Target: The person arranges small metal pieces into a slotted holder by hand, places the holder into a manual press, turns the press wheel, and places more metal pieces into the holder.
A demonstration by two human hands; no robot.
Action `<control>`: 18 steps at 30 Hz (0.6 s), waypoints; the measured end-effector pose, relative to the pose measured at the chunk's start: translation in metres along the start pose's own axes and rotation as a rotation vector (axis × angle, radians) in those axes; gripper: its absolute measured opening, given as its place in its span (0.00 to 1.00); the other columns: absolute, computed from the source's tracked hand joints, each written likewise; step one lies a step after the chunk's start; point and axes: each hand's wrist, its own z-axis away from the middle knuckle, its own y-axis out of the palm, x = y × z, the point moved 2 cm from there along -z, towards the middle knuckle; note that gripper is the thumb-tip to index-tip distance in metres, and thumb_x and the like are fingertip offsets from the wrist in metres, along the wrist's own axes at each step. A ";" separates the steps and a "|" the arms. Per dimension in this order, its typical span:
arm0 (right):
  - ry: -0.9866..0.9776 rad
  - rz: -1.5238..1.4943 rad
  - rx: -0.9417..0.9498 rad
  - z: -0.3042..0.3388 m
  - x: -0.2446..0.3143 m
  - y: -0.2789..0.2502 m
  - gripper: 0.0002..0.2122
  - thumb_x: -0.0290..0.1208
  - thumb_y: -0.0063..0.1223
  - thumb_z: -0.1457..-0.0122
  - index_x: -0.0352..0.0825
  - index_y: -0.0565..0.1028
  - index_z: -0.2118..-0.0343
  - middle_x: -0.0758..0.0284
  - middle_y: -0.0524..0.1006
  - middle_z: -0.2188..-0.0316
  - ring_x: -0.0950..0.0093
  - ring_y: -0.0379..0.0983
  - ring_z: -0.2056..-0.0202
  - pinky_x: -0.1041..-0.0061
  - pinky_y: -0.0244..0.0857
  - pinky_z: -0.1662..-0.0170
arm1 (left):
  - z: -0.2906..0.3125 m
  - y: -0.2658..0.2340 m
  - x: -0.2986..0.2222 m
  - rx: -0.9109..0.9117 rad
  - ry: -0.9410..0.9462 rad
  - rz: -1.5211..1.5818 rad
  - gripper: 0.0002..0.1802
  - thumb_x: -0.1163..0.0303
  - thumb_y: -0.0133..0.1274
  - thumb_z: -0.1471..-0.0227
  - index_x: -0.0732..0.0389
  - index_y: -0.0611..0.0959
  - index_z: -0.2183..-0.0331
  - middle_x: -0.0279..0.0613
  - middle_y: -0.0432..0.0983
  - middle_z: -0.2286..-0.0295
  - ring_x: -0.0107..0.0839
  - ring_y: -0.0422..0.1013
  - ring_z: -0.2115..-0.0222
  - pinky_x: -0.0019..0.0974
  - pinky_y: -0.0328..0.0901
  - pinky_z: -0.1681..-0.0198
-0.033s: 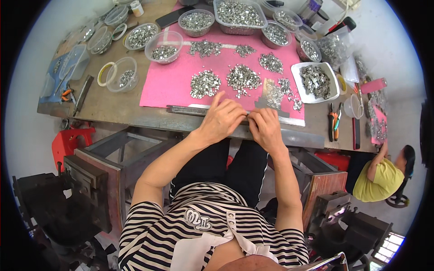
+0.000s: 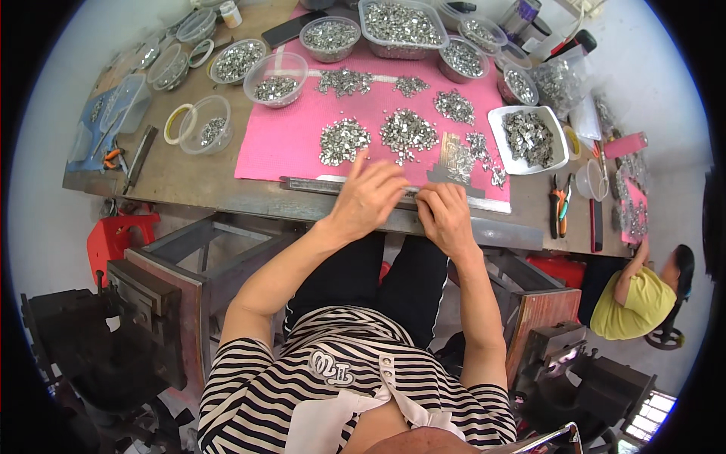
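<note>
A long narrow grey metal bar (image 2: pixel 306 185) with a groove lies along the near edge of the pink mat (image 2: pixel 268 151). My left hand (image 2: pixel 368 198) is over the bar's middle, its fingers blurred by motion; whether they hold anything is hidden. Just right of it, my right hand (image 2: pixel 445 216) rests at the bar's right part with fingertips pressed together, and what they pinch is too small to make out. Beyond my hands lie two piles of small silvery metal pieces, a left pile (image 2: pixel 344 142) and a right pile (image 2: pixel 408 130). Thin metal strips (image 2: pixel 457 157) lie beyond my right hand.
Clear plastic bowls of metal pieces line the back, beside a large tub (image 2: pixel 401 30). A white dish (image 2: pixel 560 144) of darker pieces stands right, near pliers (image 2: pixel 560 204). A tape roll (image 2: pixel 180 125) lies left. Another person in a yellow top (image 2: pixel 634 299) sits far right.
My left hand has shifted slightly left, its fingertips parting from those of my right hand. The right hand has stayed almost in place at the bar.
</note>
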 end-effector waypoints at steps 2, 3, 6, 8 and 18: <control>0.018 -0.035 -0.014 0.001 -0.002 0.000 0.09 0.20 0.61 0.49 0.34 0.75 0.65 0.64 0.76 0.66 0.65 0.73 0.63 0.66 0.62 0.56 | 0.004 -0.013 0.007 0.022 -0.108 -0.222 0.24 0.59 0.53 0.39 0.64 0.78 0.47 0.51 0.69 0.43 0.50 0.61 0.38 0.66 0.42 0.34; 0.040 -0.068 -0.027 0.000 -0.002 0.001 0.08 0.20 0.61 0.49 0.34 0.76 0.65 0.65 0.76 0.66 0.65 0.73 0.63 0.66 0.62 0.56 | 0.008 -0.016 0.014 0.043 -0.172 -0.279 0.27 0.56 0.50 0.37 0.66 0.76 0.45 0.54 0.67 0.41 0.52 0.59 0.37 0.67 0.41 0.33; 0.072 -0.085 -0.051 -0.008 -0.001 0.003 0.07 0.20 0.62 0.48 0.34 0.76 0.66 0.66 0.77 0.69 0.66 0.73 0.65 0.66 0.62 0.56 | 0.016 -0.020 0.018 0.176 -0.266 -0.278 0.37 0.48 0.45 0.35 0.74 0.71 0.42 0.61 0.61 0.38 0.54 0.53 0.34 0.70 0.38 0.34; 0.076 -0.077 -0.062 -0.013 -0.001 0.007 0.07 0.20 0.62 0.48 0.35 0.77 0.66 0.66 0.77 0.69 0.66 0.73 0.65 0.66 0.62 0.56 | 0.017 -0.017 0.010 0.206 -0.225 -0.254 0.40 0.45 0.44 0.35 0.77 0.70 0.43 0.63 0.61 0.38 0.55 0.54 0.35 0.70 0.38 0.34; 0.098 -0.043 -0.047 -0.028 -0.010 0.017 0.06 0.22 0.61 0.47 0.36 0.78 0.66 0.66 0.76 0.70 0.66 0.73 0.65 0.66 0.61 0.57 | 0.009 -0.027 0.005 0.203 -0.271 0.107 0.24 0.54 0.51 0.36 0.59 0.80 0.46 0.48 0.74 0.45 0.46 0.64 0.39 0.62 0.37 0.31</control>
